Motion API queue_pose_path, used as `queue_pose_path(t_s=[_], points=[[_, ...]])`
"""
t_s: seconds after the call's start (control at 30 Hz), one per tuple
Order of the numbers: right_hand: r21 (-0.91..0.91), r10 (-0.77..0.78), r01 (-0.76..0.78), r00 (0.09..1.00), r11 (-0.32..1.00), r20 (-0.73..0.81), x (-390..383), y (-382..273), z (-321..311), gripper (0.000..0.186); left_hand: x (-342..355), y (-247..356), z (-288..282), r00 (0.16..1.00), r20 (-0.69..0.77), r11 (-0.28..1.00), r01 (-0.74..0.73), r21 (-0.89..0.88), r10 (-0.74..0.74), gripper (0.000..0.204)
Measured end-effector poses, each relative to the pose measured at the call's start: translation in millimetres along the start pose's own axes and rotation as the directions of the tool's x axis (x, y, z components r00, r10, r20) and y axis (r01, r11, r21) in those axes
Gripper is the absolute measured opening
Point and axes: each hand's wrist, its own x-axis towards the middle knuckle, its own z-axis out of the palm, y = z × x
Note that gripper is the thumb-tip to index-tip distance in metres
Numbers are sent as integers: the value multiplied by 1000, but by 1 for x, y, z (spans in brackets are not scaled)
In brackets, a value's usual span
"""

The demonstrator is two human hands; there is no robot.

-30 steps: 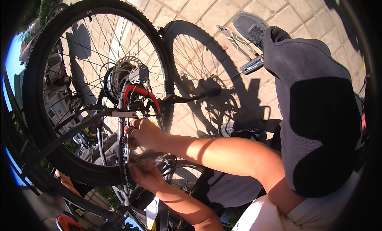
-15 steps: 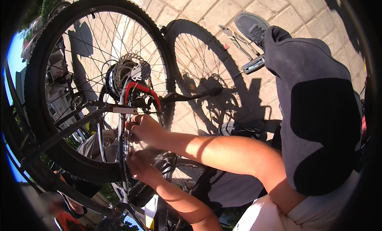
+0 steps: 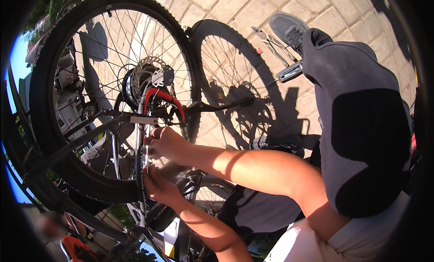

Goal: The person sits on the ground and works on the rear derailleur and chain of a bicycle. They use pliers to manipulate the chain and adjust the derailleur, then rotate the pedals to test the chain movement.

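The bare right hand (image 3: 168, 146) is bent nearly closed, its fingertips pressed to the narrow silvery metal part (image 3: 145, 157) beside a dark, slender bicycle frame tube (image 3: 140, 183). Just below in the view, the bare left hand (image 3: 159, 186) is also half curled, fingertips at the same part; whether either hand truly grips it I cannot tell, as the fingers hide it. That part lies in front of the large bicycle wheel with a black knobbly tyre (image 3: 44, 86), below the perforated silver brake disc (image 3: 147, 73) and the curved red frame piece (image 3: 166, 96). On the pale stone paving (image 3: 226, 11), near a grey laced shoe (image 3: 287, 26), lie long-handled metal pliers (image 3: 261, 33) and a silver-and-black folding tool (image 3: 290, 72)
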Motion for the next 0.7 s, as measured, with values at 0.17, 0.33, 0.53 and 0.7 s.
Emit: queue_pose_path(t_s=[0.17,0.33,0.53,0.7], points=[[6,-15,15,1000,1000,2,5,2,-2,16,0,-4,11,997,-53,996,-67,-63,64,35],[35,13,-12,1000,999,-21,-3,-4,1,18,-10,23,4,809,223,489,521,-700,-544,45],[-95,-61,56,997,994,-42,1,2,0,18,-6,15,-2,604,756,-240,718,-653,-253,41],[-286,-132,119,991,951,-27,5,0,-18,16,12,33,-7,584,782,-451,650,-612,-220,32]])
